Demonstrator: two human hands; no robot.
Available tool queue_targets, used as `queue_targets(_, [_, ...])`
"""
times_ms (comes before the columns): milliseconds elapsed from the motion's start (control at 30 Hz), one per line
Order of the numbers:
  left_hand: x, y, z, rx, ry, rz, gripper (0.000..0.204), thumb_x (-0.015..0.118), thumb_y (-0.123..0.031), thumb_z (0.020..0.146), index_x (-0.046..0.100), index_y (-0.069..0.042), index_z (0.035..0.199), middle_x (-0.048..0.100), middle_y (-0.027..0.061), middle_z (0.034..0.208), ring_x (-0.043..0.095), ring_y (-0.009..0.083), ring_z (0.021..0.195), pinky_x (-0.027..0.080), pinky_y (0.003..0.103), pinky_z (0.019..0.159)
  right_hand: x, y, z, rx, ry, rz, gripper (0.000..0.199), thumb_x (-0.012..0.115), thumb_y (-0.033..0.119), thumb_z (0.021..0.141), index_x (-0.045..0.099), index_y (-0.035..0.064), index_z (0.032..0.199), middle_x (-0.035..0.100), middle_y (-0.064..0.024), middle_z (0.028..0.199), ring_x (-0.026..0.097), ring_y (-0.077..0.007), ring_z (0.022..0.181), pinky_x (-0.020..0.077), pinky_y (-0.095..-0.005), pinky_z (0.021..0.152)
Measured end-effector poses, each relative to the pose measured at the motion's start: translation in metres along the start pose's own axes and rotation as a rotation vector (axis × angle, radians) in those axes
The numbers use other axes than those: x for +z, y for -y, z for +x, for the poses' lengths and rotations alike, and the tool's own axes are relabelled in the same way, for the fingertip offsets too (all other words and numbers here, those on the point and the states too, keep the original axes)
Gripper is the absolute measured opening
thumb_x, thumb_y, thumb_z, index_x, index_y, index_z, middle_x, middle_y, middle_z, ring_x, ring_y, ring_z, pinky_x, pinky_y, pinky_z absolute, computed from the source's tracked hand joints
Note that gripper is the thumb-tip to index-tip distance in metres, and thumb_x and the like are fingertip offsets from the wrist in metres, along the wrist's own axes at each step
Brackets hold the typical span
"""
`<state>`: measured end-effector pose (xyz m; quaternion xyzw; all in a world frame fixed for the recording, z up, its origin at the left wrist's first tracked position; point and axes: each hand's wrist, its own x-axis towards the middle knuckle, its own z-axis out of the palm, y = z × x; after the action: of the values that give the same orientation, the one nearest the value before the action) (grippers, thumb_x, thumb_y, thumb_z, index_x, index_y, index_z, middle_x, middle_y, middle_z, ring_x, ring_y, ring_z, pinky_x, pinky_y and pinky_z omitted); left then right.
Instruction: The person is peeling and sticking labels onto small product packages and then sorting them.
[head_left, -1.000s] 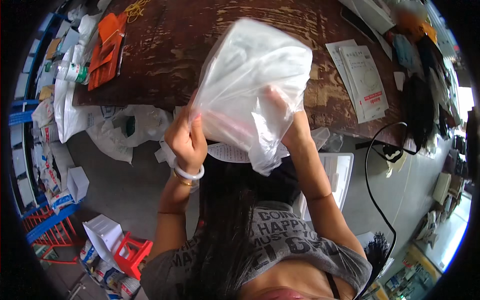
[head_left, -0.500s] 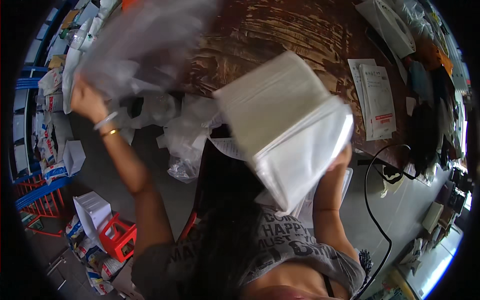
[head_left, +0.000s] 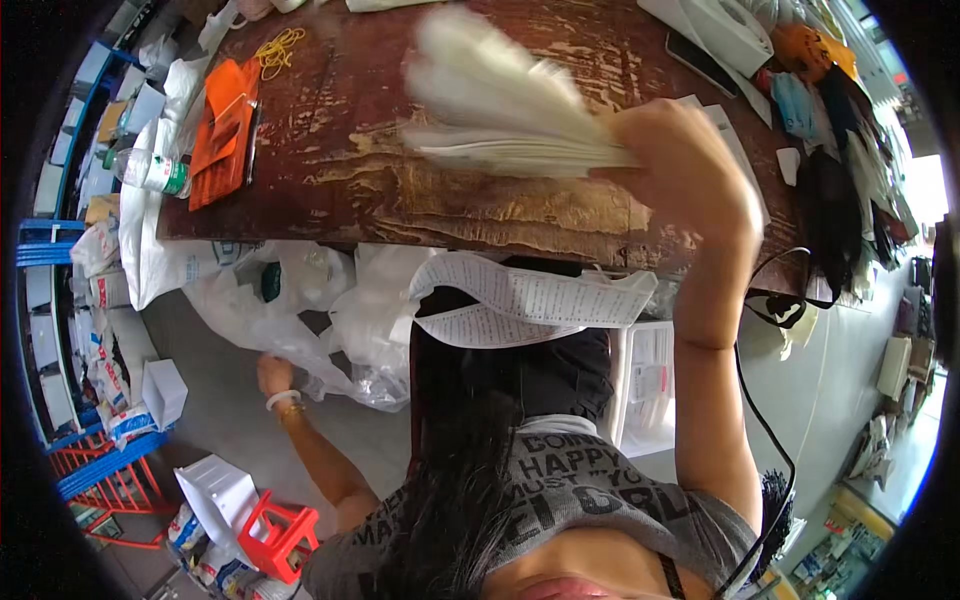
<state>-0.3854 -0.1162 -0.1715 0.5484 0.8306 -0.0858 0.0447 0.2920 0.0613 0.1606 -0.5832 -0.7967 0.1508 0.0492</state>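
Note:
My right hand [head_left: 680, 165] grips one end of a stack of thin, whitish, see-through plastic bags [head_left: 500, 145] above the wooden table [head_left: 350, 180]. The stack fans out toward the left and its upper part is smeared by motion. Lower at the left, below the table edge, my left hand [head_left: 275, 375] has its fingers curled in. It is beside crumpled clear plastic bags [head_left: 265, 325] hanging under the table. Whether it holds any part of them cannot be made out.
Orange packets [head_left: 225, 130], yellow rubber bands [head_left: 280, 50] and a plastic bottle [head_left: 150, 170] are at the table's left. A paper roll [head_left: 730, 35] lies at the far right. Printed paper strips [head_left: 530, 300] hang over my lap. A red stool [head_left: 280, 535] stands lower left.
My left hand has dropped from beside the table with the large clear bag, uncovering the orange packets. My right hand has carried the stack up and forward over the table, fanning it out.

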Motion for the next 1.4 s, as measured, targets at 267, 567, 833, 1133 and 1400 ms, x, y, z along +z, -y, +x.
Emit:
queue_targets(267, [-0.224, -0.225, 0.009, 0.358, -0.221, -0.797, 0.020, 0.063, -0.016, 0.103, 0.072, 0.003, 0.103, 0.069, 0.0059, 0.074, 0.063, 0.0118, 0.068, 0.047, 0.032, 0.063, 0.045, -0.025, 0.019, -0.242, -0.136, -0.017, 0.041, 0.084, 0.010, 0.070, 0.076, 0.0119, 0.110, 0.076, -0.0126, 0.095, 0.072, -0.0351, 0.093, 0.0563, -0.0449, 0.081])
queue_targets(567, [-0.278, -0.392, 0.007, 0.927, -0.040, -1.208, 0.066, 0.041, -0.053, 0.110, 0.050, -0.001, 0.150, 0.060, 0.0188, 0.144, 0.056, 0.0267, 0.135, 0.042, 0.041, 0.114, 0.038, -0.026, 0.026, -0.258, -0.099, -0.055, 0.033, 0.078, 0.015, 0.074, 0.073, 0.0114, 0.107, 0.075, -0.0121, 0.091, 0.073, -0.0344, 0.087, 0.0576, -0.0452, 0.077])
queue_targets(833, [-0.270, -0.401, 0.020, 0.781, 0.464, -1.677, 0.064, 0.034, -0.049, 0.112, 0.057, 0.003, 0.142, 0.065, 0.0166, 0.137, 0.061, 0.0241, 0.127, 0.041, 0.039, 0.115, 0.033, -0.017, 0.027, -0.207, -0.123, 0.000, 0.062, 0.087, 0.022, 0.069, 0.063, 0.0132, 0.126, 0.075, -0.0142, 0.102, 0.071, -0.0367, 0.096, 0.0541, -0.0459, 0.086])
queue_targets(1133, [-0.299, -0.407, 0.020, 0.940, 0.135, -1.425, 0.045, 0.054, -0.030, 0.108, 0.060, 0.002, 0.139, 0.068, 0.0153, 0.133, 0.064, 0.0240, 0.123, 0.047, 0.039, 0.108, 0.043, -0.020, 0.024, -0.188, -0.204, -0.068, 0.055, 0.090, 0.026, 0.071, 0.066, 0.0142, 0.119, 0.076, -0.0117, 0.096, 0.074, -0.0342, 0.089, 0.0557, -0.0447, 0.078])
queue_targets(1400, [-0.277, -0.414, -0.042, 1.126, -0.786, -0.721, 0.054, 0.077, -0.036, 0.091, 0.068, -0.010, 0.138, 0.055, 0.0169, 0.151, 0.051, 0.0368, 0.136, 0.034, 0.052, 0.114, 0.039, -0.016, 0.021, -0.155, -0.194, -0.101, 0.046, 0.085, 0.033, 0.080, 0.068, 0.0150, 0.119, 0.076, -0.0100, 0.086, 0.075, -0.0313, 0.083, 0.0573, -0.0439, 0.073])
